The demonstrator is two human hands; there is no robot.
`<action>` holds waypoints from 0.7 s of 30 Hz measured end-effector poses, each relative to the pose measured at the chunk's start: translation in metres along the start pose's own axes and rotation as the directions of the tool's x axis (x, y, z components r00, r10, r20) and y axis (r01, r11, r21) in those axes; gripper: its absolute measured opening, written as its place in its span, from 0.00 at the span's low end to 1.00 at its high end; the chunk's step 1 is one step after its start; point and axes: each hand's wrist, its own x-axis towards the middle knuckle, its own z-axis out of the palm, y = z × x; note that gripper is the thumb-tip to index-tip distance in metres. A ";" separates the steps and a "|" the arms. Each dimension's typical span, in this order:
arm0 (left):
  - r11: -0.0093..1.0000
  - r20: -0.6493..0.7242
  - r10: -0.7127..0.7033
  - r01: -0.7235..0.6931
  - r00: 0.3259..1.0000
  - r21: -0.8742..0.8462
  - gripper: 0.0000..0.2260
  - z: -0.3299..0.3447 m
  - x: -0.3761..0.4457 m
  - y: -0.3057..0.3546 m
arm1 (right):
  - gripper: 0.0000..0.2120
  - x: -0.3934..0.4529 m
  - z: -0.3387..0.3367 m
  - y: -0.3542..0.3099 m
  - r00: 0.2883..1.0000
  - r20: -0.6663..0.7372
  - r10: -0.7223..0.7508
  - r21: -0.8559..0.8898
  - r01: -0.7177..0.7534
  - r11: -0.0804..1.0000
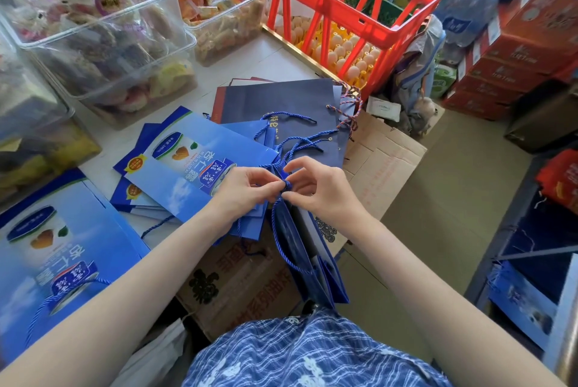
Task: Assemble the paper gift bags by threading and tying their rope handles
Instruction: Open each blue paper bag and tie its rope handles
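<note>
A folded blue paper gift bag [305, 257] hangs edge-on below my hands, over the cardboard boxes. Its blue rope handle [279, 241] loops down the bag's left side. At the bag's top edge my left hand [242, 191] and my right hand [319, 188] both pinch a small coil of that rope [286, 185] between thumb and fingertips. Several flat blue printed bags [190, 164] lie on the table just left of my hands. A dark navy bag [281, 102] with loose blue ropes [300, 142] lies behind them.
Clear plastic bins of wrapped snacks [100, 36] fill the table's left side. A red crate [337, 8] holding eggs stands at the back. Flattened cardboard boxes [380, 164] lie under the bag. Another blue printed bag [59, 249] lies front left. Red cartons [506, 58] are stacked at right.
</note>
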 end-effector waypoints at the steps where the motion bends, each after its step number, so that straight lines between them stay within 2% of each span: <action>1: 1.000 -0.009 -0.001 0.001 1.000 0.006 0.04 0.000 0.000 0.000 | 0.15 -0.001 0.002 0.000 0.999 -0.033 -0.024 -0.026 0.023 0.999; 4: 0.999 -0.112 -0.024 0.027 0.993 0.020 0.04 -0.001 0.001 -0.009 | 0.12 -0.002 0.008 0.000 0.990 -0.114 -0.083 -0.080 0.074 0.994; 6: 0.995 -0.140 -0.086 0.092 0.986 0.040 0.03 -0.001 0.001 -0.019 | 0.12 -0.003 0.008 0.001 0.986 -0.117 -0.121 -0.129 0.105 0.986; 10: 0.968 0.058 -0.209 0.199 0.976 0.152 0.07 0.011 0.000 -0.032 | 0.14 -0.002 0.004 0.004 0.982 -0.081 -0.168 -0.160 0.154 0.975; 16: 0.973 0.048 -0.212 0.206 0.976 0.106 0.05 0.018 0.009 -0.025 | 0.15 -0.002 -0.002 0.007 0.984 -0.100 -0.145 -0.124 0.132 0.983; 17: 0.975 0.076 -0.223 0.221 0.972 0.031 0.04 0.018 0.010 -0.024 | 0.15 -0.002 -0.004 0.008 0.984 -0.098 -0.146 -0.139 0.131 0.981; 19: 0.919 0.163 -0.256 0.292 0.953 -0.265 0.06 0.018 0.008 -0.021 | 0.16 -0.002 -0.007 0.011 0.985 -0.085 -0.153 -0.192 0.135 0.972; 21: 0.726 0.290 -0.278 0.398 0.916 -0.561 0.07 0.013 0.004 -0.020 | 0.19 -0.002 -0.011 0.016 0.985 -0.050 -0.165 -0.241 0.148 0.959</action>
